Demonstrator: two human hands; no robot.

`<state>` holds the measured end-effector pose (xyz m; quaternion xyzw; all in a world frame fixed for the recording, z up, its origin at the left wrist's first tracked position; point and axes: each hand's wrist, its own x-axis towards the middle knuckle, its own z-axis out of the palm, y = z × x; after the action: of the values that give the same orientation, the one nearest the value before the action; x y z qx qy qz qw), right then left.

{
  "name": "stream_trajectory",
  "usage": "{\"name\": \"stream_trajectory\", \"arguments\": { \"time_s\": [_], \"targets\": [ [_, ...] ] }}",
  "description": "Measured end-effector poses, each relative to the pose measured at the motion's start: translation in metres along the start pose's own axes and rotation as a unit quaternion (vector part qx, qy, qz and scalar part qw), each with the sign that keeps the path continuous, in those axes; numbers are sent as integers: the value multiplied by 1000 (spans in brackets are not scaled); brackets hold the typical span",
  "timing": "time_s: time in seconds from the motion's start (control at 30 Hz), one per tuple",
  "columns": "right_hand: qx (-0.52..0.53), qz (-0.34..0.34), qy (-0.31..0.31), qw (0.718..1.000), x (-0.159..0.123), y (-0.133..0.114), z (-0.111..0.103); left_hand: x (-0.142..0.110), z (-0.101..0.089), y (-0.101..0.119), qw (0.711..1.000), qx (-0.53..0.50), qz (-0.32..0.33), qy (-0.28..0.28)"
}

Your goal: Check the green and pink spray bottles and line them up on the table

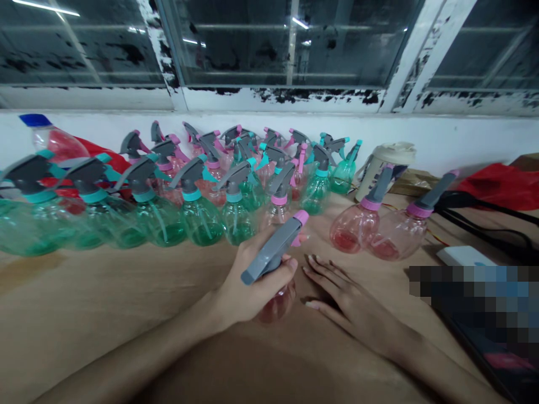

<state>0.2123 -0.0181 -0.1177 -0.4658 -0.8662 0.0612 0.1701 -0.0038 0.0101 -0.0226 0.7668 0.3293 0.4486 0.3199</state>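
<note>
A row of green spray bottles [204, 224] lines the left of the surface [84, 314], with more pink and green ones crowding behind! Over right, two pink spray bottles [354, 229] stand near a pale container [381, 168], black cables [484, 216] beyond. A pink-collared bottle [278, 209] stands directly past the action, blocking the way forward. And here's the held spray bottle [272, 252], front and centre, inside the left hand [252, 283], fingers wrapped around it below the grey head! The right hand [351, 300] lies just beside it, palm down, fingers slightly spread, gripping nothing.
</note>
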Motion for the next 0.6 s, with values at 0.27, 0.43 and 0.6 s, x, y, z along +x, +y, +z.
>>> {"name": "stream_trajectory", "arguments": {
  "time_s": [0.27, 0.43, 0.6],
  "targets": [
    [-11, -4, -10, 1000, -1, 0, -1, 0, 0, 0, 1000, -10, -1, -2],
    [-2, -1, 0, 1000, -1, 0, 0, 0, 0, -1, 1000, -14, -9, -7],
    [11, -2, 8, 1000, -2, 1, 1, -1, -1, 1, 999, -18, -38, -23]
  ]
}}
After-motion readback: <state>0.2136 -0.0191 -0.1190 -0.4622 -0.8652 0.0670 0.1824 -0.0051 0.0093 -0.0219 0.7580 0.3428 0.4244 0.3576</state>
